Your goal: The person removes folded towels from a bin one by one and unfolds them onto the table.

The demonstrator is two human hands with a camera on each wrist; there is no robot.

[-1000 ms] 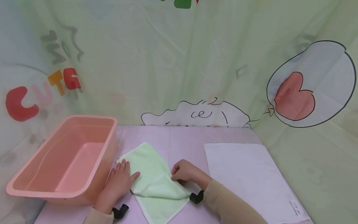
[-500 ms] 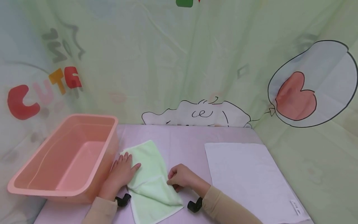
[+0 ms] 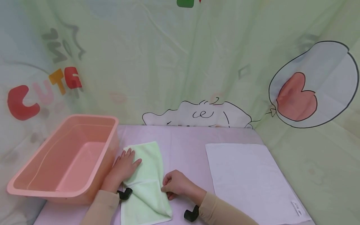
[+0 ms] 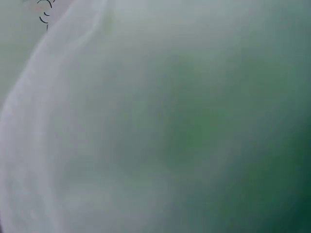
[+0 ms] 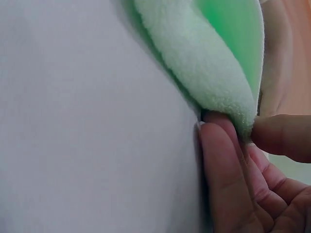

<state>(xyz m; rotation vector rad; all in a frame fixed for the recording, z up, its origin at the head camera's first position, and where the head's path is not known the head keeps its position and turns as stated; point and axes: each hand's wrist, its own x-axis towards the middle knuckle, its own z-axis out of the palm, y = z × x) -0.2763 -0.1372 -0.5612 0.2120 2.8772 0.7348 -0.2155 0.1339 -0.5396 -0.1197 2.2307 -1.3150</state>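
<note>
A light green towel lies on the table, with a fold running across its middle. My left hand rests flat on its upper left part, fingers straight and spread. At the towel's right edge, my right hand pinches the cloth between thumb and fingers. Seen from the right wrist, the fluffy towel edge curls up thick, its corner held between the thumb and the fingers below. Blurred green towel cloth fills most of the left wrist view, and the left hand is hidden there.
A pink plastic basin stands at the left, right beside the left forearm. On the right lies a flat white cloth with a small label. Both rest on a pale purple table surface. A printed curtain surrounds the back and sides.
The towel has turned until its long sides run nearly front to back. My right hand has moved left and nearer, still pinching the edge; the left hand has slid slightly forward.
</note>
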